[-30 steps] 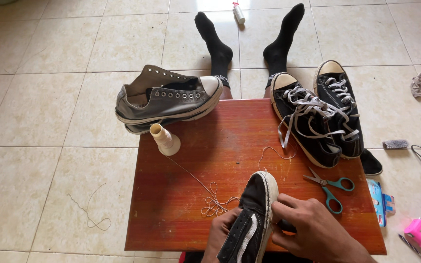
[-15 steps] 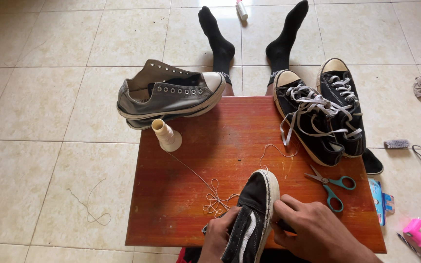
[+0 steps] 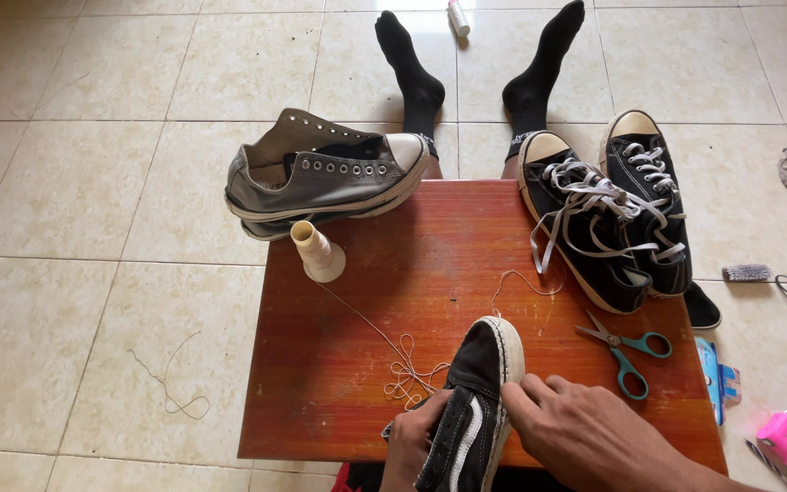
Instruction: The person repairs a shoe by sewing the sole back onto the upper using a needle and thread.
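Two hands, left hand (image 3: 416, 437) and right hand (image 3: 585, 433) gripping one black shoe (image 3: 475, 401), four other shoes, one scissors (image 3: 626, 351)

Grey sneakers (image 3: 321, 173), black laced sneakers (image 3: 608, 219), teal scissors (image 3: 628, 351) on the wooden table (image 3: 393, 273)

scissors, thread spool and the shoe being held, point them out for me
scissors (image 3: 626, 351), head view, on the pivot and teal handles
thread spool (image 3: 317, 252), head view, on the cream cone's middle
black shoe (image 3: 483, 378), head view, on its toe upper, between left hand (image 3: 414, 442) and right hand (image 3: 585, 433)
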